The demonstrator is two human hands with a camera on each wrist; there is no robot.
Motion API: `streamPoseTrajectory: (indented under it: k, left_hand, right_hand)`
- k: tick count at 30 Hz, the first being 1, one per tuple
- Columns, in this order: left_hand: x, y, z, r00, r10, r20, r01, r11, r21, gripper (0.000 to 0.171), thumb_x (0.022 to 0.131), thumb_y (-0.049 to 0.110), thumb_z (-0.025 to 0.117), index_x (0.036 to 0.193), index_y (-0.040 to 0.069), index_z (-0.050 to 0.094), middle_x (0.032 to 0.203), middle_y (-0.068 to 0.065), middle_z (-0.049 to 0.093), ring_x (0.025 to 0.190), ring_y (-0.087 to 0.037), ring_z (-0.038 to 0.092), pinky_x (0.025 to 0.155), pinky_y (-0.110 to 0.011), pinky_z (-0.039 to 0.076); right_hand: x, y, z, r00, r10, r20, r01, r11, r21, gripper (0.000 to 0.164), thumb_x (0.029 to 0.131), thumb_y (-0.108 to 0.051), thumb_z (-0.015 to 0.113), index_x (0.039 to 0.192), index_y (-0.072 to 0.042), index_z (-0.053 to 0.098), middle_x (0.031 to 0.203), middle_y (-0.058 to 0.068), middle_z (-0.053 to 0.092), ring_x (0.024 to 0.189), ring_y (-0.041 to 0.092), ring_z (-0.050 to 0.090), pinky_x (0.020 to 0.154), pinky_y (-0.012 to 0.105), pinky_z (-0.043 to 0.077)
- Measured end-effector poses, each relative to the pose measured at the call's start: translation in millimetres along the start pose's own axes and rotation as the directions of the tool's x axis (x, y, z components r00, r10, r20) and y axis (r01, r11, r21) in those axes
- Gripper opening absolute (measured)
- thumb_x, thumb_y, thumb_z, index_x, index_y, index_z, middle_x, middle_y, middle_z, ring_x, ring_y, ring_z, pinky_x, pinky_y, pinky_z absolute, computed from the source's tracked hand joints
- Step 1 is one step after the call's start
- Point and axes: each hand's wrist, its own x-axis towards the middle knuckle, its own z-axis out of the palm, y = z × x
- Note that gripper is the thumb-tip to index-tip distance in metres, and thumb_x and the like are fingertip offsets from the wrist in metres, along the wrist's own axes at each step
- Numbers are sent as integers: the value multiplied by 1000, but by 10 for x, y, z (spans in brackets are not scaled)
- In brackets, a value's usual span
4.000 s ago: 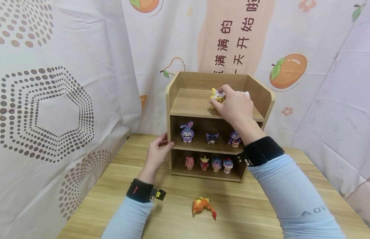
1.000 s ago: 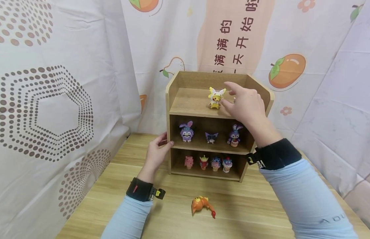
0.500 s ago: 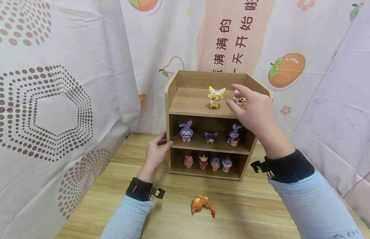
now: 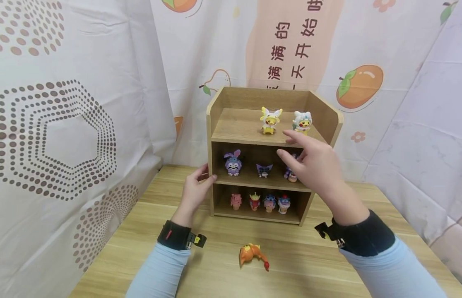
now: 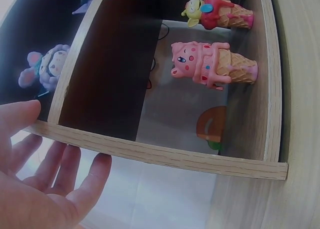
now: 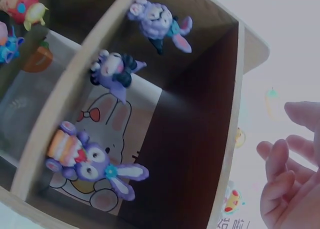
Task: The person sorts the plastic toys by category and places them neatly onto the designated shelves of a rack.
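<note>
My left hand [image 4: 196, 188] holds the left side of a wooden display shelf [image 4: 232, 140], thumb at the front edge and fingers along the outer panel. In front of the shelf's right part, my right hand [image 4: 316, 163] hovers with nothing in it, thumb and fingers apart. Two yellow figurines in white hoods stand on the top level: one with yellow-tipped ears [image 4: 269, 122] near the middle, the other a bear-hooded figurine [image 4: 302, 121] at the right, its base behind my fingers. On the middle level, a purple rabbit figurine [image 6: 95, 161] is partly covered by my right hand in the head view.
An orange figurine with a red-tipped tail [image 4: 250, 253] lies on the wooden table [image 4: 290, 256] before the shelf. The middle level also bears a purple figurine with rabbit ears [image 4: 233, 163] and a small dark-eared one [image 4: 264, 170]. Several cone-based figurines, including a pink one [image 5: 202, 64], line the bottom.
My right hand has let go of the yellow-eared figurine and drawn back right and down, uncovering both top figurines. The left hand stays at the shelf's side.
</note>
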Motion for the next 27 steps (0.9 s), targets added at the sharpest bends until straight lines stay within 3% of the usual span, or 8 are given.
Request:
streamPoseTrajectory:
  k: [7,14,21,27]
  left_hand:
    - [186,-449,20,1000,8,-24,-8,1000,-30,54,94,14,74,144,3,57,134,-19,62,121,-34,60,95,-49,54]
    - [184,-454,22,1000,7,-22,-8,999,-36,54,94,12,74,144,3,56,134,-18,63,120,-33,60,95,-46,54]
    - [185,-458,23,1000,12,-11,-13,1000,-26,55,94,14,73,145,4,56,135,-16,62,121,-32,60,94,-43,55]
    - [188,-457,19,1000,14,-10,-14,999,-36,55,94,14,74,145,5,57,135,-16,62,121,-32,59,94,-45,55]
  right_hand:
    - [-156,-41,73,993,-115,1,115,993,18,48,85,-22,84,130,-13,69,106,3,74,59,9,57,51,32,45]
    - [-322,-59,176,974,-201,100,193,977,86,52,83,-20,85,131,-13,68,99,-1,70,63,7,54,52,30,45]
    - [-486,-45,277,944,-200,263,172,977,128,52,84,-24,86,132,-15,68,102,-3,67,69,9,53,55,26,45]
    - [-592,-27,339,898,-194,395,140,977,162,52,87,-28,83,134,-18,67,114,0,68,67,5,50,57,26,45]
